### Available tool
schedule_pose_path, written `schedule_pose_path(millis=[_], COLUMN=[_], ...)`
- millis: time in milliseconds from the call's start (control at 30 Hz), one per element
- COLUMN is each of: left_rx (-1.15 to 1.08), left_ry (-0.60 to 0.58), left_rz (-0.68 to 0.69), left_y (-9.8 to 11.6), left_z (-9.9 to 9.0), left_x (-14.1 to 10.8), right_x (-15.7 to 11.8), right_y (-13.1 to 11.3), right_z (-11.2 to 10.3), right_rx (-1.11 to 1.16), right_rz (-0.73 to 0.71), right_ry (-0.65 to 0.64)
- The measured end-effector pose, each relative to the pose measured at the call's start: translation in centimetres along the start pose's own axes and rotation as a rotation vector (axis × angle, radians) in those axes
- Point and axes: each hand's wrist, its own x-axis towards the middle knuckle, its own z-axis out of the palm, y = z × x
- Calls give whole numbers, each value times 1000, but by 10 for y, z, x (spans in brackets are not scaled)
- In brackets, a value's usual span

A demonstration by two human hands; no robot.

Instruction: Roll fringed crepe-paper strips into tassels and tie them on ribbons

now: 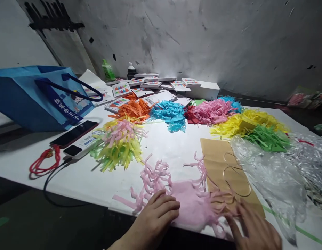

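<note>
A pink tissue paper sheet (191, 203) with fringed, crinkled strips lies at the table's near edge. My left hand (162, 210) rests on its left part, fingers lying over the paper with the palm down. At the sheet's right side is my right hand (255, 225), a little blurred, thumb and forefinger apart by the pink strips. Some of those strips spread over a brown paper sheet (215, 156), on which a loop of thin cord (248, 189) also lies.
Fringed paper bundles lie around: yellow-green and pink (121, 146), orange (133, 110), blue (168, 113), pink (211, 111), yellow (265, 118), green (267, 137). Clear plastic (270, 177) is at right. A blue bag (22, 100), phone (74, 133) and stacked cards (150, 84) stand farther off.
</note>
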Motion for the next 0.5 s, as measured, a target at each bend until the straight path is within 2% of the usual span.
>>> schedule_pose_path(millis=[67,133,200,267,333,433,500], left_rx=[-21,-36,-60,-90,-135,-199,-171], left_ry=[14,3,-40,-102,-156,-193,-153], left_rz=[1,12,35,49,22,-115,-207], left_y=[2,4,5,5,6,10,14], left_z=[-2,-6,-13,-20,-27,-31,-29], left_x=[4,10,13,13,10,5,6], right_x=[10,24,35,38,36,32,34], right_y=[-9,-33,-58,-75,-81,-79,-80], right_z=[-8,-10,-6,-1,1,-1,-3], right_rx=[30,231,424,583,721,818,839], right_rz=[21,-151,-240,-178,-67,100,207], right_ry=[51,36,-9,-20,-8,-36,-96])
